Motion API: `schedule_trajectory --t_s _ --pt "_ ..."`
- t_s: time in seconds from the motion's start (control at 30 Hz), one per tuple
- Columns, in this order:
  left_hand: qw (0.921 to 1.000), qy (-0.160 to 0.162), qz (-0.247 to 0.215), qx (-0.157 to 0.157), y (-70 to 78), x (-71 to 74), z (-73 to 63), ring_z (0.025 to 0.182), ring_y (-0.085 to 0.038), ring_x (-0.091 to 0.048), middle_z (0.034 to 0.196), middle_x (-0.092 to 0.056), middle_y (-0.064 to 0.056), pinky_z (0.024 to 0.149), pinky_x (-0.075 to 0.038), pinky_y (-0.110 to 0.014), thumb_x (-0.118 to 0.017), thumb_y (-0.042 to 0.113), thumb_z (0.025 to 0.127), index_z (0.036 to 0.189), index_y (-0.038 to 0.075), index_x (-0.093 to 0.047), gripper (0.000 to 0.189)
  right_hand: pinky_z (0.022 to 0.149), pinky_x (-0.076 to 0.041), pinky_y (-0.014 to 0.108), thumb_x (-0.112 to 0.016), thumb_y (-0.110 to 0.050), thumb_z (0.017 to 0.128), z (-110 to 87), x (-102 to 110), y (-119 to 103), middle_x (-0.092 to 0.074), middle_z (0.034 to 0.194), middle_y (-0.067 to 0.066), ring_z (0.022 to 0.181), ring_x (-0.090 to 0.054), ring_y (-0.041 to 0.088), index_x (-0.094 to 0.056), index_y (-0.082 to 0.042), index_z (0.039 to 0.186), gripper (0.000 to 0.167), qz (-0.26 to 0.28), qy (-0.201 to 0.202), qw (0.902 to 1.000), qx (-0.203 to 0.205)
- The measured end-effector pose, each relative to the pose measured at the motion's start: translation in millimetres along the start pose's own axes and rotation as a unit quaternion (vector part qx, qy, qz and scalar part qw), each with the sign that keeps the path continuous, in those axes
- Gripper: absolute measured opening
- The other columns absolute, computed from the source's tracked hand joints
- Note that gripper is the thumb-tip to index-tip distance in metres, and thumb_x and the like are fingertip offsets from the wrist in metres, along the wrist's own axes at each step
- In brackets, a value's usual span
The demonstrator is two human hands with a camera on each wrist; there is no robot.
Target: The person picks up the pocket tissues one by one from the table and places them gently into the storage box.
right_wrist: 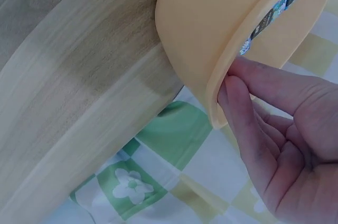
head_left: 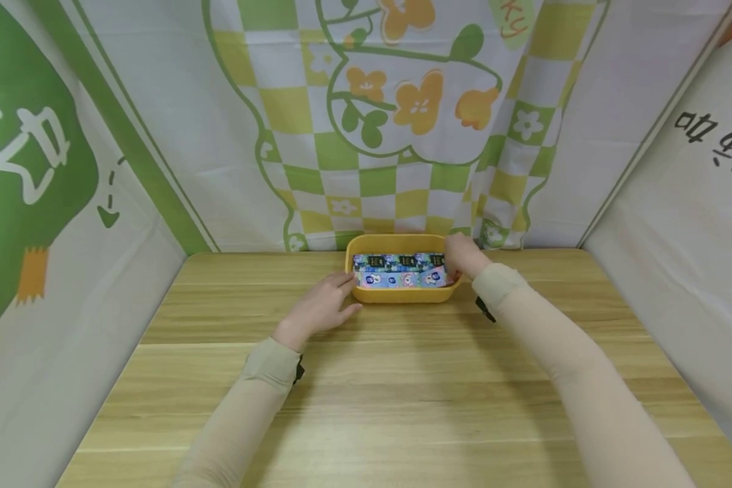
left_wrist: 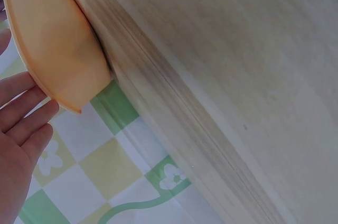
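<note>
A yellow plastic storage bin (head_left: 402, 295) stands at the back of the table. Inside it lie small patterned packets in two rows: dark blue-green packets (head_left: 375, 262) behind, light blue and pink ones (head_left: 396, 279) in front. At the left end, my left hand (head_left: 320, 305) touches the rim with straight fingers; the left wrist view shows its fingertips (left_wrist: 50, 105) right at the bin's edge. My right hand (head_left: 465, 255) is at the opposite end. In the right wrist view, its thumb and forefinger pinch the bin's rim, the other fingers curled beneath.
The wooden table (head_left: 390, 393) reaches from the bin towards me. Close behind the bin hangs a green and yellow checked cloth (head_left: 378, 183). Printed white walls (head_left: 43, 379) stand on both sides.
</note>
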State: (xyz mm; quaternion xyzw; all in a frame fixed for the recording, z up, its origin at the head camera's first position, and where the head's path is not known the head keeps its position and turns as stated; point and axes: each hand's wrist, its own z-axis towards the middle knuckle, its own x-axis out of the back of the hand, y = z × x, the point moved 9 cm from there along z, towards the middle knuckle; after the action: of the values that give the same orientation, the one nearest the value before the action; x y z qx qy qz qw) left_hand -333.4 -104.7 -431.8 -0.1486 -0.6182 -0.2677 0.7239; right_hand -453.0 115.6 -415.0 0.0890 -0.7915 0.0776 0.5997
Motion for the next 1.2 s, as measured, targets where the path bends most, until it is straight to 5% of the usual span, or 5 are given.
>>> schedule_trajectory --t_s 0.47,0.7,1.2 --pt "1.0 0.001 -0.001 0.0 0.7 1.1 -1.1 0.131 -0.036 -0.044 0.141 -0.047 -0.02 0.113 -0.035 -0.044 -0.057 0.039 0.094 0.137 -0.002 -0.048 0.06 0.061 -0.057 0.033 -0.077 0.002 0.068 -0.2 -1.4 -11.7 -0.066 0.102 0.025 0.071 -0.053 0.023 -0.067 0.004 0.088 0.022 -0.028 0.025 0.999 0.024" --pt "1.0 0.002 -0.001 0.003 0.9 1.2 -0.7 0.131 -0.036 -0.044 0.141 -0.047 -0.02 0.113 -0.035 -0.045 -0.058 0.038 0.093 0.136 -0.003 -0.048 0.06 0.048 -0.049 0.026 -0.066 0.007 0.067 5.6 -7.8 -10.3 -0.065 0.091 0.021 0.067 -0.054 0.023 -0.062 0.0 0.079 0.014 -0.023 0.037 0.9988 0.022" --pt "1.0 0.005 -0.002 0.003 -0.9 0.6 -0.2 0.131 -0.035 -0.044 0.141 -0.048 -0.019 0.113 -0.035 -0.044 -0.058 0.038 0.093 0.136 -0.002 -0.049 0.059 0.048 -0.049 0.031 -0.063 0.002 0.072 7.3 -11.4 -15.8 -0.06 0.078 0.015 0.063 -0.051 0.023 -0.062 -0.001 0.075 0.004 -0.037 0.072 0.9956 0.048"
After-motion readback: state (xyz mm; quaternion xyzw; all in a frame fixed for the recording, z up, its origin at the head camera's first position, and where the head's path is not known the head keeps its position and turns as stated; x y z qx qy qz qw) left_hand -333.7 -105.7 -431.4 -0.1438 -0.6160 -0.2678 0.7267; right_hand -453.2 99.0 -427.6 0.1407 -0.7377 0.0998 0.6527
